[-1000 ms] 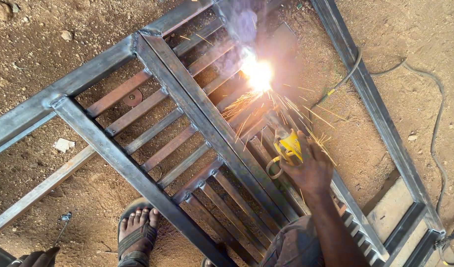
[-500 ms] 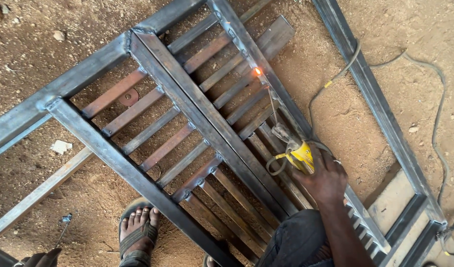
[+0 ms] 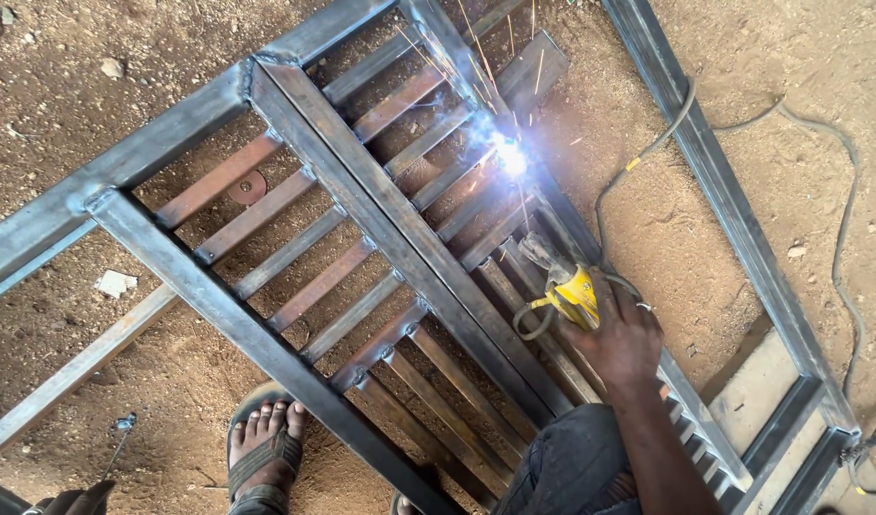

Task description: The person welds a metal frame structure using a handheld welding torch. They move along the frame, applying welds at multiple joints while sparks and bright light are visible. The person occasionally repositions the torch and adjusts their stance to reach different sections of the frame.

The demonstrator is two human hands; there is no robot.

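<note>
My right hand (image 3: 624, 339) grips a yellow electrode holder (image 3: 573, 294). Its rod reaches up and left to a bright blue-white arc (image 3: 509, 157), which throws sparks where a slat meets a long bar of the steel grille frame (image 3: 381, 200). The frame lies flat on the dirt with several rusty slats between grey square tubes. A cable (image 3: 648, 153) runs from the holder up across the ground. At the lower left edge a dark brown shape (image 3: 75, 498) may be my left hand, but too little of it shows to tell. My sandalled foot (image 3: 261, 448) rests beside the frame.
A second steel frame (image 3: 733, 219) lies to the right, with the cable over it. A round rusty disc (image 3: 247, 186) sits under the slats. A white scrap (image 3: 113, 282) and a small metal tool (image 3: 121, 424) lie on the dirt at left.
The arc burned a second ago and had gone out half a second ago. Now it is lit again at the same stretch of bar, and the holder sits slightly lower.
</note>
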